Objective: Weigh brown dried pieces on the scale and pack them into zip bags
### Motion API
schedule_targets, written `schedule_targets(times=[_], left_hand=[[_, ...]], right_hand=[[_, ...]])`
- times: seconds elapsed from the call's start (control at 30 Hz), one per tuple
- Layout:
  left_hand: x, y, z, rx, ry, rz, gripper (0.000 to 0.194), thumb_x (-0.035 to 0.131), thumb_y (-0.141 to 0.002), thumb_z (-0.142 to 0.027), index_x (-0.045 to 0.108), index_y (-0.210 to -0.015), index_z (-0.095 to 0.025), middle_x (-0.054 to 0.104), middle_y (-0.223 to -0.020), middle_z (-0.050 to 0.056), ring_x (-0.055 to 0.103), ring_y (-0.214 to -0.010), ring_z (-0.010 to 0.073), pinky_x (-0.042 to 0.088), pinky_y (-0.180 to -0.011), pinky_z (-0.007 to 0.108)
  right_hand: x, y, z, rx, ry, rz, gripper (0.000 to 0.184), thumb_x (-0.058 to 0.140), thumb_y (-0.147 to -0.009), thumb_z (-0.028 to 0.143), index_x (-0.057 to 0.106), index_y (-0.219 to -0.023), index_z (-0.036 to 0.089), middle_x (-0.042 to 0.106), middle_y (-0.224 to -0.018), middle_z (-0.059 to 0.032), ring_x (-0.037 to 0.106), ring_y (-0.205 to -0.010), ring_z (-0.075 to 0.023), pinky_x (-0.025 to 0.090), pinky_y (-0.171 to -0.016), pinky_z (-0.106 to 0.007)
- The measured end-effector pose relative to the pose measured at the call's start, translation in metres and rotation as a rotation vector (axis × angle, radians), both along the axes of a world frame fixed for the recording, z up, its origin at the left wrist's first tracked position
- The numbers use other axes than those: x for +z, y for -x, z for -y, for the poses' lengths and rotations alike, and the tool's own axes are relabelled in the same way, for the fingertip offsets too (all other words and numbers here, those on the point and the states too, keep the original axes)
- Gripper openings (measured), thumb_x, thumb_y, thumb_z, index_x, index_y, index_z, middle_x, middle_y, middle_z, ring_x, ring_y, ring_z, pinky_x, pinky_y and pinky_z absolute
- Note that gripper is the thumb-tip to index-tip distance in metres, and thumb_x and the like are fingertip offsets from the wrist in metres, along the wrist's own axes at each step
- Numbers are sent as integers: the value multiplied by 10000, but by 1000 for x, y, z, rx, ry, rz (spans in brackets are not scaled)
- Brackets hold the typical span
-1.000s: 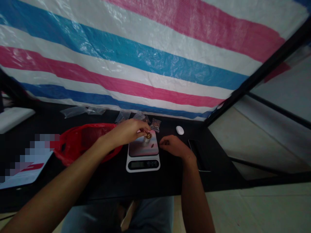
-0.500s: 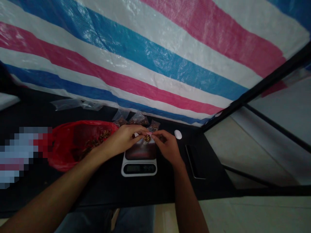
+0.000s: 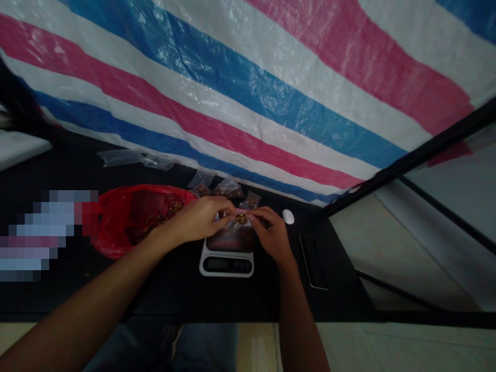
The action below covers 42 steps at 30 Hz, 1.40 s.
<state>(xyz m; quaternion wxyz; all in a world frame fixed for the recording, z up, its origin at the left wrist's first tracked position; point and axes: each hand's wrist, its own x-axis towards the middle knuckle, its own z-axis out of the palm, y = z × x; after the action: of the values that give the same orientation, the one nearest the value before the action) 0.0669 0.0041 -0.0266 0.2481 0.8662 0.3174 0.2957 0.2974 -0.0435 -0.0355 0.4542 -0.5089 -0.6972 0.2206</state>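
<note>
Above the kitchen scale [image 3: 228, 273], a small clear plastic bag [image 3: 241, 219] with brown pieces in it is held between both hands. My left hand [image 3: 205, 218] pinches its left side with thumb and fingers. On the opposite side my right hand [image 3: 270, 230] pinches the edge. What the pieces are is too small to tell; whether the bag touches the weighing plate is unclear. Left of the scale lies a red plastic bag [image 3: 110, 240], its mouth spread, with many similar brown pieces [image 3: 165, 214] inside. My left forearm covers part of it.
Behind my hands several filled clear bags [image 3: 228, 187] line the striped sheet [image 3: 240, 108]. Flat clear bags [image 3: 122, 157] lie farther left. To the right are a white oval object [image 3: 288, 216] and a phone [image 3: 313, 261] on the black table [image 3: 174, 294]. Dark frame bars [image 3: 426, 137] edge the right side.
The camera view has shifted a little, so the table things appear slightly to the right. Both hands keep their pinch on the small bag, with its brown pieces a bit more visible.
</note>
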Motion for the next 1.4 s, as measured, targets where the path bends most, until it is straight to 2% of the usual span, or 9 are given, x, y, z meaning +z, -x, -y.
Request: schedule_targets(times=[0.1,0.23,0.4,0.53,0.67,0.83,0.97,1.1,1.4], left_hand=[[9,16,2,-47,36,-223,160,637,-894,-195,781,-959,-223,786,-998,35,740,-892,207,528,-794,282],[12,31,2,-99,96,-314,196,673,-861,-162,803,-987,-236,787,-987,18,736,-861,186,520,-764,255],[3,31,-5,-151,108,-280,198,660,-889,-132,817,-916,-251,791,-933,-1,734,-838,167,509,-769,242],[1,20,-6,-54,3,-126,187,642,-957,-210,817,-1018,-233,794,-1024,37,741,-943,201,519,-843,275],[1,-1,-1,24,-23,38,261,608,-990,-236,768,-1196,-233,798,-1155,39,732,-1083,219,527,-957,310],[-5,-17,5,94,-31,3,330,587,-1006,-301,723,-1304,-262,764,-1295,40,708,-1201,264,531,-1059,394],[-9,-18,7,82,10,-13,372,537,-1032,-335,687,-1368,-280,740,-1352,27,706,-1228,268,536,-1084,411],[-10,-17,8,50,30,1,412,504,-1035,-281,640,-1424,-280,704,-1412,21,686,-1270,257,515,-1124,417],[-9,-18,9,17,48,61,438,467,-1016,-218,614,-1427,-180,685,-1432,86,656,-1312,247,496,-1149,403]], right_hand=[[2,-7,2,-17,24,21,107,691,-917,268,776,-895,207,688,-837,-36,611,-731,-157,452,-643,-283],[8,-20,8,112,155,125,82,714,-903,254,770,-886,197,685,-825,-26,603,-719,-149,441,-646,-278],[11,-24,12,209,265,272,79,752,-875,169,813,-903,211,688,-857,-16,604,-744,-135,446,-683,-268],[11,-22,12,206,304,274,47,771,-873,180,808,-860,206,683,-858,-18,611,-752,-137,449,-683,-266],[11,-21,11,169,246,164,57,764,-892,252,796,-873,210,686,-867,-25,610,-752,-146,453,-674,-277],[8,-11,7,-2,47,16,88,729,-906,291,781,-888,221,642,-832,-22,587,-718,-146,446,-621,-275],[5,0,4,-56,-22,48,117,698,-932,303,789,-911,233,663,-856,-38,601,-749,-160,483,-646,-285],[2,5,3,-66,-46,91,132,677,-950,291,798,-934,241,671,-871,-45,609,-766,-169,510,-673,-298],[6,0,2,-57,-84,97,141,650,-966,275,781,-947,226,700,-920,-58,647,-826,-185,512,-719,-314]])
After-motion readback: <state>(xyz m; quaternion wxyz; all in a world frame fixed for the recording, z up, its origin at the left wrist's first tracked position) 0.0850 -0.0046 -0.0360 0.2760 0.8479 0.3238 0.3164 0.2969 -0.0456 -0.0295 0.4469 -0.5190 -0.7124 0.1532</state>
